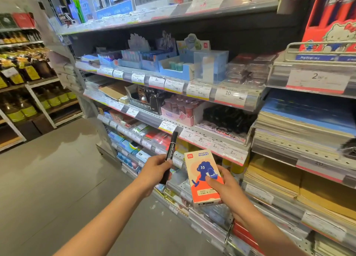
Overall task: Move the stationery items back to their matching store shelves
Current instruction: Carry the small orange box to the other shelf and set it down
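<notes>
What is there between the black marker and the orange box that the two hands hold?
Nothing is held between the black marker and the orange box; the head view shows only the shelf edge with price tags behind that gap.

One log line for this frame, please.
left hand: holds black marker | right hand: holds orange box | shelves: ahead, nothing placed yet

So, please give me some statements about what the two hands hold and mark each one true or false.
1. The left hand holds a black marker. True.
2. The right hand is empty. False: it holds an orange box.
3. The marker's cap is off. False: it is capped.
4. The box shows a blue cartoon figure. True.
5. Both items already lie on a shelf. False: both are in the hands.
</notes>
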The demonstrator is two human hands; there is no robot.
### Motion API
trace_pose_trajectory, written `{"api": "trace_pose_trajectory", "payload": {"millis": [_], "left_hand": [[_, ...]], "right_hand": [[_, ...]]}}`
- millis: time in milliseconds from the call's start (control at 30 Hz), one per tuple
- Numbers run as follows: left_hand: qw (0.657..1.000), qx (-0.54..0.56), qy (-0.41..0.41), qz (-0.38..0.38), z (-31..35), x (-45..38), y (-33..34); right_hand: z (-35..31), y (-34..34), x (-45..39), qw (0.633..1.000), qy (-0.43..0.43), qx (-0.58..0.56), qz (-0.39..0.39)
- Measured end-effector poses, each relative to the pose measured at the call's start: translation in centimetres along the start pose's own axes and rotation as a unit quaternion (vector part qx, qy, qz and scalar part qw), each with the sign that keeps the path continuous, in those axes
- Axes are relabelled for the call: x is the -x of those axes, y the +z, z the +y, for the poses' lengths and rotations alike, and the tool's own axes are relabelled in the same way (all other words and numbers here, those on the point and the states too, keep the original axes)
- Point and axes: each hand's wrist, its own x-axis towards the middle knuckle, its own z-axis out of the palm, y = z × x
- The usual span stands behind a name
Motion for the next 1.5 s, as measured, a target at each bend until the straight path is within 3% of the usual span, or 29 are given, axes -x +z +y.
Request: {"api": "trace_pose_trajectory", "payload": {"millis": [300, 600, 900, 1100, 1267, 1500], "left_hand": [[0.983, -0.157, 0.091, -0.038, 3.5, -8.8, 0.5], [0.978, -0.155, 0.118, -0.070, 5.2, -14.3, 3.0], [0.948, -0.210, 0.197, -0.139, 5.5, -18.8, 4.5], [0.946, -0.216, 0.157, -0.186, 6.8, -20.4, 4.6], [0.899, -0.298, 0.206, -0.247, 7.1, -20.8, 5.3], [0.833, -0.417, 0.278, -0.236, 6.7, -22.7, 7.7]], "right_hand": [[-1.6, -2.2, -2.8, 0.998, -0.001, -0.058, 0.029], [-3.6, -3.5, -5.1, 0.993, -0.011, -0.033, 0.114], [-5.2, -2.9, -6.7, 0.983, -0.017, -0.059, 0.174], [-6.1, -2.1, -7.4, 0.972, -0.019, -0.052, 0.227], [-5.8, -1.8, -7.8, 0.961, -0.002, -0.053, 0.271], [-5.0, -1.6, -8.3, 0.947, 0.016, -0.039, 0.318]]}}
